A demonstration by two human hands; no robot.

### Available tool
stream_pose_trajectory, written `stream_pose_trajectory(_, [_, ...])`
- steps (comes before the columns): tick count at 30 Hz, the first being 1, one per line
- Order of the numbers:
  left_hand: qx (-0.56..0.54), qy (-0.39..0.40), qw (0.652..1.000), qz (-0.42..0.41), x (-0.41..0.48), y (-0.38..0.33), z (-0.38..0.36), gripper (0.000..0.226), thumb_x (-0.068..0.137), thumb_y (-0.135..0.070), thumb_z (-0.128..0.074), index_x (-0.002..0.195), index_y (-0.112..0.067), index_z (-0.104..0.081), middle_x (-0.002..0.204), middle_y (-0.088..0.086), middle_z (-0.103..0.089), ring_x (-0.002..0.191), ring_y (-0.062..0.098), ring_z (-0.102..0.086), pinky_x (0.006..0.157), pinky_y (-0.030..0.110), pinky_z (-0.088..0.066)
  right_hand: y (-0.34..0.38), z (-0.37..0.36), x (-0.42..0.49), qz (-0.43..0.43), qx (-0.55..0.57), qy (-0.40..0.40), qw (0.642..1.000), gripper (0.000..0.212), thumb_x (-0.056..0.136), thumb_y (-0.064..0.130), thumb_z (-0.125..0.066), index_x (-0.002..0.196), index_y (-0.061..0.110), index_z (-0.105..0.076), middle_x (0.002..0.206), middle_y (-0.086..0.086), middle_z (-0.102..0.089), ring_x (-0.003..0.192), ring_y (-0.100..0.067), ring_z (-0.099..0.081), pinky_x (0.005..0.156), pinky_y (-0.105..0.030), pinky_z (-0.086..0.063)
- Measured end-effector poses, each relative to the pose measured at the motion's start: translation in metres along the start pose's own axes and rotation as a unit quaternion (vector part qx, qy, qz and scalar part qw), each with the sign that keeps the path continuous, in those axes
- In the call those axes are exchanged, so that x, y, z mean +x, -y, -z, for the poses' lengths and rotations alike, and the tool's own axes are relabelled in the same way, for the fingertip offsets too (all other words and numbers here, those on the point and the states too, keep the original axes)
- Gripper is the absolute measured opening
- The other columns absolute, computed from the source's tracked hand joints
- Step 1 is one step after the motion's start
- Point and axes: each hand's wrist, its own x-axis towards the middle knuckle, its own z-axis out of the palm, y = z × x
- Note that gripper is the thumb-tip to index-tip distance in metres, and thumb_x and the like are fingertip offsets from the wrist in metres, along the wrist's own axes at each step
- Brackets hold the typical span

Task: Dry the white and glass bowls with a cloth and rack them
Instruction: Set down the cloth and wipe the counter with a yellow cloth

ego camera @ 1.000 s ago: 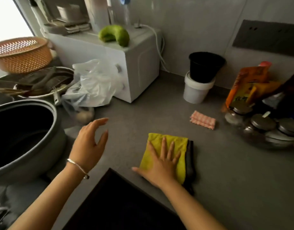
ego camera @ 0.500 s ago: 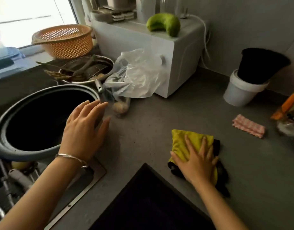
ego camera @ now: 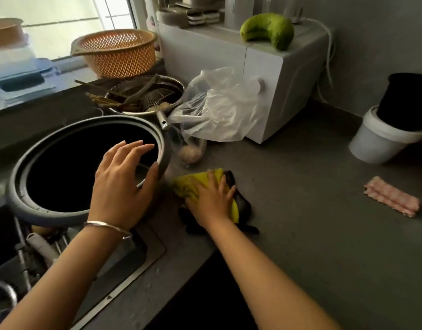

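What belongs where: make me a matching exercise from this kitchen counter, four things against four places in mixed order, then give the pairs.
Things
1. green gourd
2. orange basket
3. yellow cloth
4. black pot

Places
a. under the right hand
b. set in the white bucket
c. on top of the white appliance
d. beside the window

Pairs: 1-c, 2-d, 3-a, 4-b

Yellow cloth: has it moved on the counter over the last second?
Yes. The yellow cloth, pressed under the right hand, has slid left, away from the pink cloth and toward the grey pot.
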Motion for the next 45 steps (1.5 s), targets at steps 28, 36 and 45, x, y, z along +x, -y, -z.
stream_pose_trajectory(28, [-0.117, 0.171, 0.977, -0.043, -0.051, -0.129, -0.134, 0.036, 0.093, -0.025, -0.056, 0.129, -0.017, -0.056, 0.134, 0.006, -0.055, 0.131, 0.027, -0.041, 0.106, 0.044, -0.036, -0.170, 0.022, -0.120, -0.216, 0.032, -0.172, 0.961, 0.066, 0.079, 0.067, -0.024, 0.138, 0.044, -0.043, 0.158, -0.008, -0.021, 0.140, -0.042, -0.021, 0.109, -0.061, -0.014])
stream_pose_trajectory(36, [-0.122, 0.182, 0.975, -0.044, -0.040, -0.158, -0.152, 0.040, 0.095, -0.025, -0.054, 0.134, -0.017, -0.052, 0.140, 0.008, -0.049, 0.132, 0.029, -0.040, 0.106, 0.044, -0.034, -0.237, 0.050, -0.080, -0.228, 0.040, -0.159, 0.960, 0.054, 0.092, 0.052, -0.045, 0.143, 0.043, -0.032, 0.160, 0.002, -0.009, 0.145, -0.032, -0.004, 0.114, -0.054, -0.002])
stream_pose_trajectory(45, [-0.150, 0.210, 0.964, -0.067, -0.079, -0.198, -0.168, 0.038, 0.094, -0.025, -0.054, 0.131, -0.016, -0.054, 0.138, 0.009, -0.052, 0.131, 0.031, -0.042, 0.107, 0.048, -0.035, -0.338, 0.059, -0.217, -0.447, 0.027, -0.233, 0.863, 0.057, 0.088, 0.047, -0.055, 0.142, 0.035, -0.042, 0.158, -0.004, -0.019, 0.140, -0.036, -0.019, 0.112, -0.050, -0.015])
